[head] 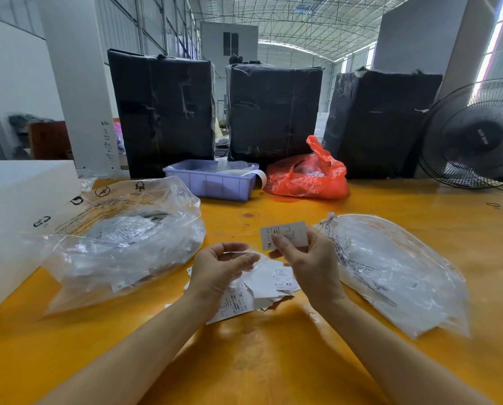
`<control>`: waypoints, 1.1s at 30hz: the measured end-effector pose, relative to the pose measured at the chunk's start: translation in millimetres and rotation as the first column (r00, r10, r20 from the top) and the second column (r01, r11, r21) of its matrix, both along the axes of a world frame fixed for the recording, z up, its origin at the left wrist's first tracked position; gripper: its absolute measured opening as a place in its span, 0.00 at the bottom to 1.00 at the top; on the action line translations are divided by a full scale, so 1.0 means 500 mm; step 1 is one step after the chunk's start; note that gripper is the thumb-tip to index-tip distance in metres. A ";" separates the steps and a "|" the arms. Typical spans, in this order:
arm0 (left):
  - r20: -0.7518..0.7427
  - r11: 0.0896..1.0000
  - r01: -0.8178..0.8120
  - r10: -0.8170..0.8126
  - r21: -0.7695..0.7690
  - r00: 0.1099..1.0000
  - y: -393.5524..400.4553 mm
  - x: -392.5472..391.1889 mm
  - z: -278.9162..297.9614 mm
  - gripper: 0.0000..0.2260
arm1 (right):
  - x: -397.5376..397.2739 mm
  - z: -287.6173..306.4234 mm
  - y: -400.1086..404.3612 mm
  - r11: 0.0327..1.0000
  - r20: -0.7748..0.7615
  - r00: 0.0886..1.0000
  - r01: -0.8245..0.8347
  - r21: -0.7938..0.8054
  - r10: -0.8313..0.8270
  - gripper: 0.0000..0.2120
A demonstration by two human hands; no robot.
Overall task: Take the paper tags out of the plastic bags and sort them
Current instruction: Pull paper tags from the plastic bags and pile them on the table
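Right hand [308, 258] pinches an XL paper tag [284, 235] above the tag pile [269, 283]; left hand [218, 268], half-curled, grips a small clear bag [241, 258].

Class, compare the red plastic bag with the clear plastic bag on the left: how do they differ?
The red plastic bag is opaque and bunched up; the clear plastic bag on the left is see-through, showing paper tags inside. The red one sits at the back beside the purple tray; the clear one lies nearer the left hand. Both rest on the yellow table.
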State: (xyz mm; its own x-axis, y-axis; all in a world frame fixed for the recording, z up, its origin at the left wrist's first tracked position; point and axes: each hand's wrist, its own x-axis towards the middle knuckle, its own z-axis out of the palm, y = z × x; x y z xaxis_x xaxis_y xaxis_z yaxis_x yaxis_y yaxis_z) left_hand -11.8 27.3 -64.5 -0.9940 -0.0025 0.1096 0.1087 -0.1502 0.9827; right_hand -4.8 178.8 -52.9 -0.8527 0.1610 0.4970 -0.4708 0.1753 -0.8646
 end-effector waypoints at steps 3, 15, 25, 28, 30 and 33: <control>-0.002 1.000 -0.005 0.005 0.000 1.000 0.000 0.000 -0.001 0.20 | 0.002 0.003 0.003 1.000 -0.017 1.000 0.012 -0.009 -0.012 0.04; -0.009 0.999 0.047 -0.047 0.022 0.999 0.003 0.002 0.001 0.21 | 0.006 -0.003 -0.004 0.997 -0.035 0.999 0.013 0.074 -0.011 0.04; -0.029 0.999 0.044 -0.043 0.026 0.999 0.000 -0.002 -0.004 0.18 | 0.005 -0.007 -0.007 0.992 -0.023 0.999 -0.042 0.119 0.045 0.03; -0.034 0.999 0.030 -0.029 0.035 0.999 -0.002 -0.004 -0.005 0.18 | 0.004 -0.006 -0.006 0.990 0.046 0.996 -0.078 0.117 0.073 0.04; -0.041 0.999 0.014 -0.013 0.029 0.999 -0.004 -0.006 -0.008 0.18 | 0.001 -0.007 -0.004 0.985 0.110 0.988 -0.124 0.122 0.111 0.03; -0.065 1.000 0.006 -0.007 -0.012 0.998 -0.006 -0.008 -0.012 0.15 | -0.003 -0.010 -0.003 0.955 0.238 0.955 -0.225 0.192 0.177 0.02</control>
